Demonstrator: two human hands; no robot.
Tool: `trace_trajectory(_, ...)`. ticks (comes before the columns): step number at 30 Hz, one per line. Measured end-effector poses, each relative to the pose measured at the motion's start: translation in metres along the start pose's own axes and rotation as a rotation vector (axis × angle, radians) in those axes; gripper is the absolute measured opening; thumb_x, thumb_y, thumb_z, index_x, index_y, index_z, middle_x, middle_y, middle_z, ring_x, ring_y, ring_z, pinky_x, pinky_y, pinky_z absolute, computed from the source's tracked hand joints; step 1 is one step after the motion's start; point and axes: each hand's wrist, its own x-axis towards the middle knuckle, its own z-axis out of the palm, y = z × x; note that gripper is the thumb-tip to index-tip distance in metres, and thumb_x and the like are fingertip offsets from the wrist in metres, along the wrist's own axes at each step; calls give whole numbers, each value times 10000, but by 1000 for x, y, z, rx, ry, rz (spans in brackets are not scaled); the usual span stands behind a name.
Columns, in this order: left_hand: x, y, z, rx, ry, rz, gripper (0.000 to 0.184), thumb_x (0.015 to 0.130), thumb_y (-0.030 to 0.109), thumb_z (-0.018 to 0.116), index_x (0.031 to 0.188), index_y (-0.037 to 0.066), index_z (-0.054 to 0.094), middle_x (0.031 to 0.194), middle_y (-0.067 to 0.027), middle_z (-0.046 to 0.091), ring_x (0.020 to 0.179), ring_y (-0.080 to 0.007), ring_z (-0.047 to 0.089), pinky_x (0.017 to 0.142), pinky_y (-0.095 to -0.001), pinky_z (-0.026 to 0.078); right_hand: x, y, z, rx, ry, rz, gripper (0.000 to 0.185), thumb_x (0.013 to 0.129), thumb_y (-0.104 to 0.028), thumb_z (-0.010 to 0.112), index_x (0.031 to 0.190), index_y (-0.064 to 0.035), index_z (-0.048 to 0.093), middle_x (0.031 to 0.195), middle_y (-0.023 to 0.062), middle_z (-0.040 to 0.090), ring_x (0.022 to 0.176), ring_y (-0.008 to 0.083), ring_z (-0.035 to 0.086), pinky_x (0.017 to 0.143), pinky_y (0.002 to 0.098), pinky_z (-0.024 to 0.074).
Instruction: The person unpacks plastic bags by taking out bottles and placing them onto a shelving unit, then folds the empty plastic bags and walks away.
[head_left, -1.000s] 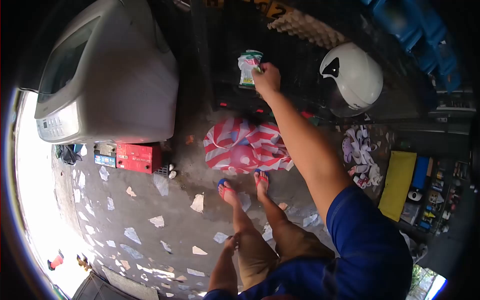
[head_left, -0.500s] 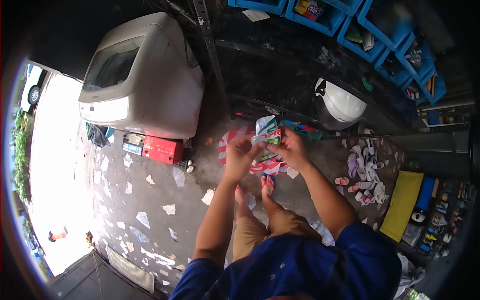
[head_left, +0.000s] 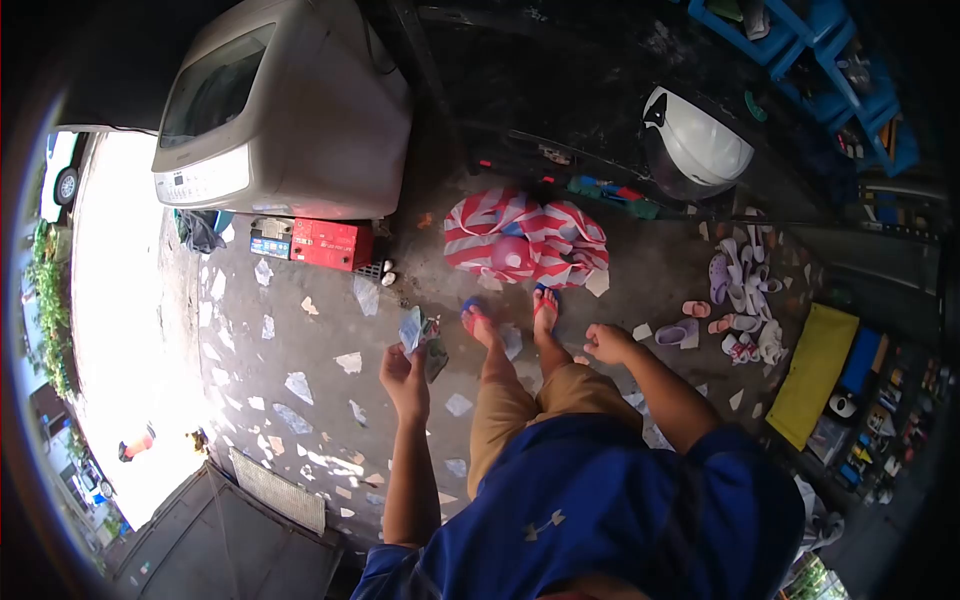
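My left hand is pinched on a small plastic packet, which stands up from my fingers over the floor, left of my feet. My right hand is off to the right of my feet with its fingers curled; whether anything small is inside cannot be made out. Beyond my feet, a red-and-white striped bag lies on the floor with a pink round thing at its front.
A washing machine stands at the upper left, with a red battery below it. A white helmet rests on a dark surface. Shoes lie on the right, near a yellow panel. Blue bins are at the upper right.
The packet was in my right hand, then between both hands; now only my left hand holds it, lower and to the left. My right hand has let go and moved right. The view has shifted.
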Motion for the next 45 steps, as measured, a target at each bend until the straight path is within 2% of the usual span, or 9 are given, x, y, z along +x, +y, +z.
trace_trajectory(7,-28,-31,-29,-36,-39,-49,106,935,-20,659,1017,5,597,983,-40,644,926,-116,621,856,-274,504,58,-54,56,368,205,-80,253,898,-247,755,1025,-35,704,921,131,752,885,266,736,807,381,574)
trace_trajectory(13,-30,-105,-79,509,-41,92,273,800,-118,635,1046,-2,610,1068,-82,626,1043,-200,643,977,-365,509,203,-84,76,301,511,10,84,867,-138,717,919,-75,699,859,122,736,820,290,728,751,397,566)
trace_trajectory(20,-99,-219,-149,285,222,-484,209,883,-58,673,1060,29,603,1027,-39,590,919,-130,595,777,-295,527,417,-51,126,40,606,315,400,870,-331,724,1105,-9,696,1046,240,737,1033,379,718,903,462,574)
trace_trajectory(25,-116,-248,-178,408,205,-532,178,893,-26,705,1032,21,604,1024,-40,590,906,-133,596,748,-288,535,388,-49,146,357,319,540,485,853,-319,775,1198,3,664,1134,286,703,1062,384,706,870,452,589)
trace_trajectory(28,-86,-241,-157,471,153,-575,179,891,-12,717,1037,4,615,1031,-54,609,915,-142,611,766,-300,552,398,-37,149,983,422,583,459,817,-255,824,1171,-13,660,1073,224,712,957,332,711,797,427,601)
trace_trajectory(31,-58,-233,-143,419,147,-521,173,901,3,711,1046,-1,617,1034,-60,618,911,-145,620,763,-306,555,432,-12,169,1012,440,599,619,762,-268,884,1216,17,575,1106,214,686,929,304,692,766,421,589)
trace_trajectory(34,-38,-221,-130,417,107,-456,185,908,-6,664,1088,-7,620,1045,-60,618,921,-146,623,790,-314,560,447,-13,161,672,266,389,1070,705,-502,895,1391,149,395,1301,349,607,1155,379,670,929,435,555)
trace_trajectory(39,-22,-206,-118,349,57,-397,250,862,-41,639,1104,15,611,1079,-63,615,1024,-183,621,920,-386,537,344,-89,105,280,229,313,1194,761,-656,766,1505,145,288,1277,343,636,1201,442,639,991,444,535)
trace_trajectory(45,0,-193,-97,267,33,-329,240,837,-35,635,1065,30,603,1181,-80,629,1039,-195,620,928,-387,503,176,-168,14,54,328,38,999,816,-518,793,1498,99,402,1156,314,684,1131,423,671,971,467,530)
